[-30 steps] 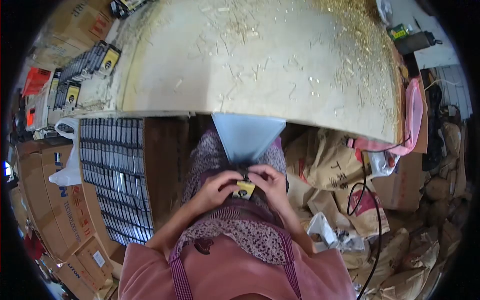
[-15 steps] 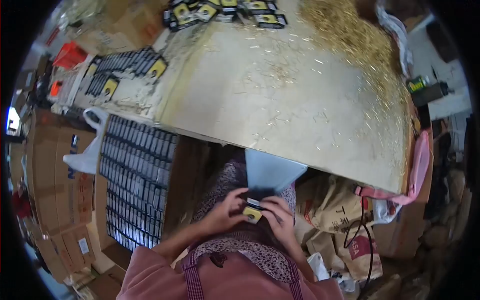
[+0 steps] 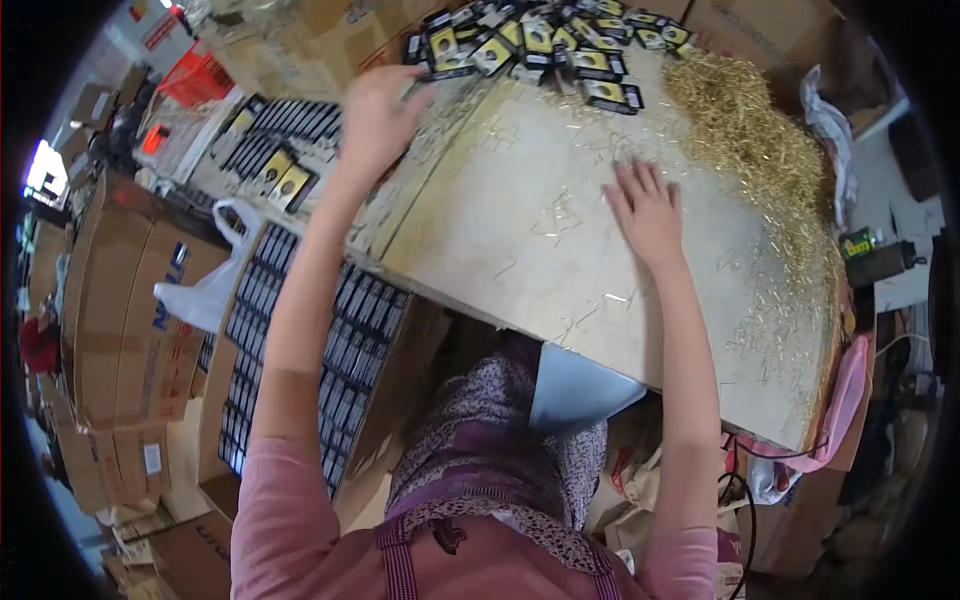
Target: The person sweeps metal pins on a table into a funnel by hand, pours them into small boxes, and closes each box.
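My left hand (image 3: 380,118) is stretched forward to the back left of the table, with thumb and fingers apart beside the pile of small black-and-yellow packs (image 3: 495,55). Its fingertips come close to the nearest pack; whether they touch it I cannot tell. Palm down, my right hand (image 3: 648,212) rests on or just over the pale tabletop (image 3: 480,230), fingers spread and holding nothing. Thin gold-coloured pieces (image 3: 560,215) lie scattered around it. Rows of similar packs (image 3: 265,150) stand left of my left forearm.
A heap of gold-coloured strips (image 3: 745,130) covers the table's right rear. Below my left arm stands an open carton (image 3: 375,400) filled with rows of packs. A light blue panel (image 3: 580,390) sits under the table's front edge. A pink strap (image 3: 848,400) hangs at the right corner.
Both hands have left my lap, where they held a small black-and-yellow pack. The left has reached forward to the pile, the right onto the tabletop. The view has shifted.
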